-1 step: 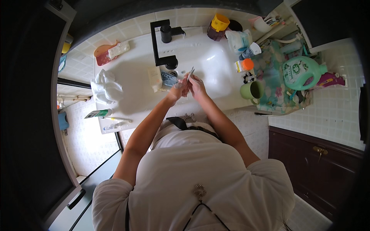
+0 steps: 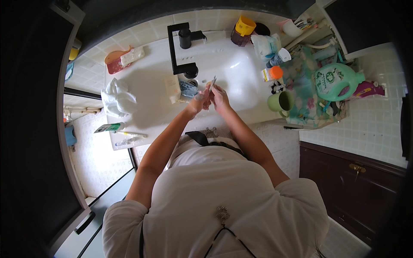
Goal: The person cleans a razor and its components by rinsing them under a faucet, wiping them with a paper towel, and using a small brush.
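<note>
Over the white sink [image 2: 148,92], my left hand [image 2: 198,103] and my right hand [image 2: 220,98] meet with curled fingers. A slim, silvery item [image 2: 213,81] juts up from between them; my right hand grips it, and its kind is too small to tell. My left fingers are closed close against my right hand, and what they hold is partly hidden. Pale, wet-looking streaks show on the hands. Just left of them, a blue, patterned, crumpled piece [image 2: 188,88] lies in the basin beside a cream-coloured flat block [image 2: 172,89].
A black faucet [image 2: 174,49] reaches over the basin. White crumpled cloth [image 2: 117,98], a green-and-white tube [image 2: 109,127] and a soap dish [image 2: 115,64] line the left side. On the right stand a green mug [image 2: 278,102], an orange-capped bottle [image 2: 274,73] and a green jug [image 2: 337,81].
</note>
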Demonstrator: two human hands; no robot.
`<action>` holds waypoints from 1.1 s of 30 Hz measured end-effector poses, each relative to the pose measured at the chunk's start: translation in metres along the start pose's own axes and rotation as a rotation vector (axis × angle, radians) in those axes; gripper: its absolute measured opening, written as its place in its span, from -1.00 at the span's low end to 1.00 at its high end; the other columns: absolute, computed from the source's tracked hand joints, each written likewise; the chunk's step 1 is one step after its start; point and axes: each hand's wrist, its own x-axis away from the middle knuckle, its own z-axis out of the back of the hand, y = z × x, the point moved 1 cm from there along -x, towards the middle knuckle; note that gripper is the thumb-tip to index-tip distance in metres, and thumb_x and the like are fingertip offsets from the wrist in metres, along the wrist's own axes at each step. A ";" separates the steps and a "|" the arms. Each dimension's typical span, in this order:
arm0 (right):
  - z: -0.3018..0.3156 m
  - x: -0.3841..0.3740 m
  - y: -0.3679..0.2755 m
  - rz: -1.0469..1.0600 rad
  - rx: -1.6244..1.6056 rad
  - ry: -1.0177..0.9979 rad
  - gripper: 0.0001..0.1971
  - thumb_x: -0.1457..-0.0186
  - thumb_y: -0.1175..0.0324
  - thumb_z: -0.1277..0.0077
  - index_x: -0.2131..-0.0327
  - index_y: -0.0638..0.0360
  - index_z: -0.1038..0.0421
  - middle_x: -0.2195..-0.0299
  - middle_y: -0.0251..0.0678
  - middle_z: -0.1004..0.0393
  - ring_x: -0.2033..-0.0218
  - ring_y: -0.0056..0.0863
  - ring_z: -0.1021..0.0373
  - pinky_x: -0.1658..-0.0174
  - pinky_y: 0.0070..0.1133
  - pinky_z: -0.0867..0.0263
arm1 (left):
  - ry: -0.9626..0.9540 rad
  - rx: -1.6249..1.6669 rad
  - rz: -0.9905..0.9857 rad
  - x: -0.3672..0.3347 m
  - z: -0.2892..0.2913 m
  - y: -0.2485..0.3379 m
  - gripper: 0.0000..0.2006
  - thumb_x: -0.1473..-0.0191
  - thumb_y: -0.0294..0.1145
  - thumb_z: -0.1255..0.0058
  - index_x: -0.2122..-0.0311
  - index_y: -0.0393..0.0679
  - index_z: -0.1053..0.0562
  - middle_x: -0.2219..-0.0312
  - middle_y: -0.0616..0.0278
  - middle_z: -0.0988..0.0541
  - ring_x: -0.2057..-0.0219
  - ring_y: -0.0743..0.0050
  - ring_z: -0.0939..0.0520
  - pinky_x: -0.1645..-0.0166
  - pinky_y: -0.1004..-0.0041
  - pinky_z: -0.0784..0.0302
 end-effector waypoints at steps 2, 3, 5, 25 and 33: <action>0.004 0.001 0.000 -0.001 0.063 0.103 -0.70 -0.09 0.10 0.21 0.35 0.14 -0.33 0.56 -0.35 -0.38 0.63 -0.55 -0.33 0.61 -0.64 -0.22 | 0.024 -0.154 -0.018 0.008 -0.013 0.005 -0.58 -0.13 0.00 0.45 0.40 -0.15 -0.31 0.66 0.31 -0.36 0.63 0.58 -0.40 0.49 0.57 -0.35; 0.005 0.001 0.001 -0.023 0.040 0.189 -0.68 -0.07 0.05 0.19 0.40 0.12 -0.32 0.60 -0.37 -0.35 0.67 -0.55 -0.31 0.64 -0.65 -0.20 | -0.047 -0.228 -0.076 0.005 -0.016 0.000 -0.58 -0.13 -0.01 0.45 0.39 -0.18 -0.31 0.65 0.27 -0.38 0.62 0.55 -0.43 0.50 0.56 -0.37; -0.010 0.014 -0.012 -0.121 0.016 0.235 -0.62 -0.04 -0.04 0.18 0.56 0.07 -0.28 0.74 -0.43 -0.23 0.76 -0.56 -0.24 0.71 -0.67 -0.13 | -0.114 -0.352 -0.168 0.002 -0.012 -0.014 -0.65 -0.14 -0.13 0.40 0.38 -0.23 -0.30 0.64 0.20 -0.43 0.64 0.49 -0.47 0.54 0.55 -0.40; 0.029 0.023 -0.016 -0.298 0.194 -0.033 -0.85 -0.02 0.37 0.13 0.32 0.19 -0.32 0.67 -0.45 -0.27 0.78 -0.75 -0.11 0.73 -0.76 0.02 | 0.331 0.312 -0.015 -0.041 -0.010 -0.025 -0.76 -0.06 -0.30 0.15 0.20 -0.19 -0.40 0.43 0.23 -0.53 0.54 0.52 -0.54 0.49 0.57 -0.50; 0.061 0.015 -0.026 -0.247 0.448 0.134 -0.82 0.05 0.39 0.06 0.33 0.25 -0.33 0.56 -0.37 -0.40 0.61 -0.66 -0.30 0.55 -0.72 -0.26 | 0.318 0.289 0.106 -0.055 -0.029 -0.018 -0.82 0.10 -0.63 0.04 0.30 -0.32 -0.43 0.43 0.10 -0.52 0.47 0.36 -0.58 0.32 0.56 -0.55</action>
